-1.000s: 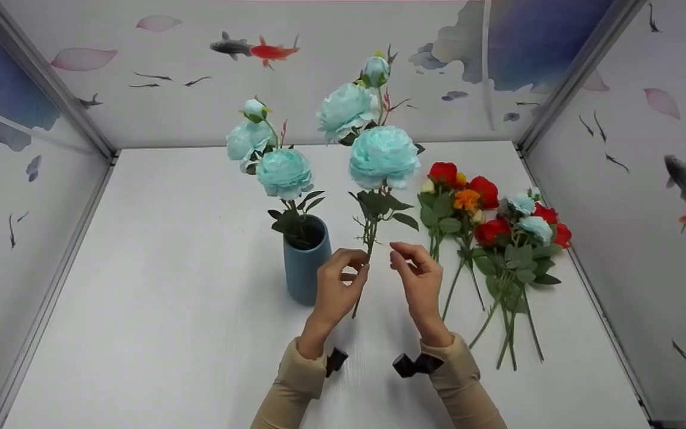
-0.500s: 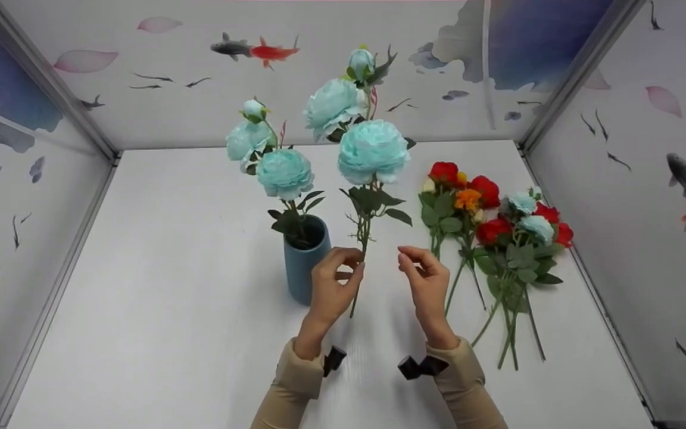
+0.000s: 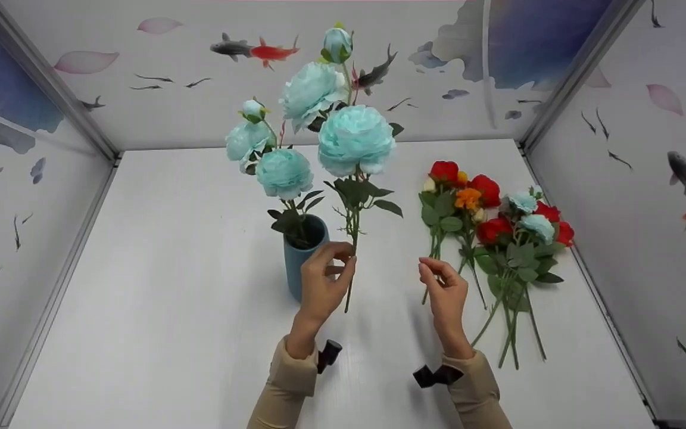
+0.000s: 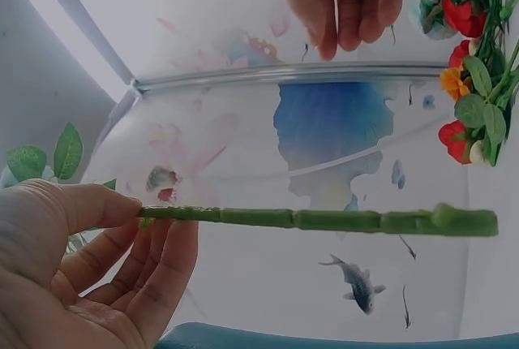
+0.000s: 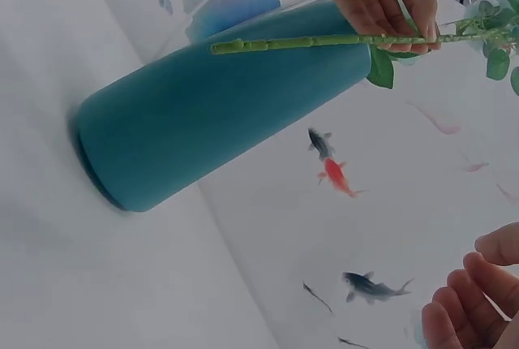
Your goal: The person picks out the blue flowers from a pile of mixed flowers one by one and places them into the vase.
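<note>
In the head view my left hand (image 3: 322, 285) pinches the green stem of a tall light-blue artificial peony (image 3: 356, 140) between thumb and fingers. Its blooms rise above the hand, and the bare stem end points down toward me. The left wrist view shows that stem (image 4: 365, 221) reaching past the fingertips. Just left of it stands a blue vase (image 3: 297, 271), partly covered by the hand, with another light-blue peony (image 3: 284, 173) in it. My right hand (image 3: 447, 296) hovers apart on the right, fingers loosely bent and holding nothing, near the stems of the lying flowers.
On the right of the white table (image 3: 158, 286) lie several artificial flowers: red and orange ones (image 3: 467, 199) farther back, and a bunch with red and pale-blue blooms (image 3: 537, 229) closer to the wall. Printed panels (image 3: 170, 113) enclose the table at the back and both sides.
My left hand has carried the peony left and slightly up, closer to the vase. The right hand has moved away to the right and a little toward me.
</note>
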A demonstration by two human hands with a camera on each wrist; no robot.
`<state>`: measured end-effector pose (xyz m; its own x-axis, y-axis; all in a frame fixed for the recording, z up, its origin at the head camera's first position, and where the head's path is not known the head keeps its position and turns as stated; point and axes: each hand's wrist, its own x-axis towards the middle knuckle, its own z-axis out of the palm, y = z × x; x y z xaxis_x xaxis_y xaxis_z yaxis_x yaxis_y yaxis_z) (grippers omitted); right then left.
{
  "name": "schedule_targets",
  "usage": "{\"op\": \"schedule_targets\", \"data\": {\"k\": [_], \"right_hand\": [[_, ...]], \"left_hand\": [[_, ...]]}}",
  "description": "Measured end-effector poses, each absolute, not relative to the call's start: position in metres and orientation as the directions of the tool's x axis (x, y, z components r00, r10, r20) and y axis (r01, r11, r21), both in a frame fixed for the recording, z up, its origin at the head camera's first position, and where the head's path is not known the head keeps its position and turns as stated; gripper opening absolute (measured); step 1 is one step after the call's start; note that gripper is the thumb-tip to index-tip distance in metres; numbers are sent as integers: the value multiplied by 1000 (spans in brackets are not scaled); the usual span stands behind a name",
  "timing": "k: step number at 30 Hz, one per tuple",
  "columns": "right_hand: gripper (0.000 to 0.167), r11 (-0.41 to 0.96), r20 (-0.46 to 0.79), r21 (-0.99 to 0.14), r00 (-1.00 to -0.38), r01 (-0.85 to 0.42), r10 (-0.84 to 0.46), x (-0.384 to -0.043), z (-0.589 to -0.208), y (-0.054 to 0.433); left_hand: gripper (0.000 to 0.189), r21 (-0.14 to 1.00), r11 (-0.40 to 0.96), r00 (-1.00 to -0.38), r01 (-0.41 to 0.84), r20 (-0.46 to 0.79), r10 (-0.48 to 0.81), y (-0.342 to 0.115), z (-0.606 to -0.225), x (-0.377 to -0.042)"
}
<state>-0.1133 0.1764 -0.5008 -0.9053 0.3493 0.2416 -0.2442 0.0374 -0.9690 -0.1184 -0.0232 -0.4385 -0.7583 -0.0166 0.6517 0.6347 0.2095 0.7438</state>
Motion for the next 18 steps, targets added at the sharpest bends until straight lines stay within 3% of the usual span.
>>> {"op": "schedule_targets", "data": {"k": [10, 18], "right_hand": [[16, 77, 178, -984, -899, -160, 400, -107, -509, 192], [18, 56, 149, -989, -887, -138, 436, -105, -513, 204]], "left_hand": [[17, 717, 227, -730, 659, 682, -34, -30, -462, -135], [16, 700, 204, -710, 684, 703, -32, -33, -460, -137]]}}
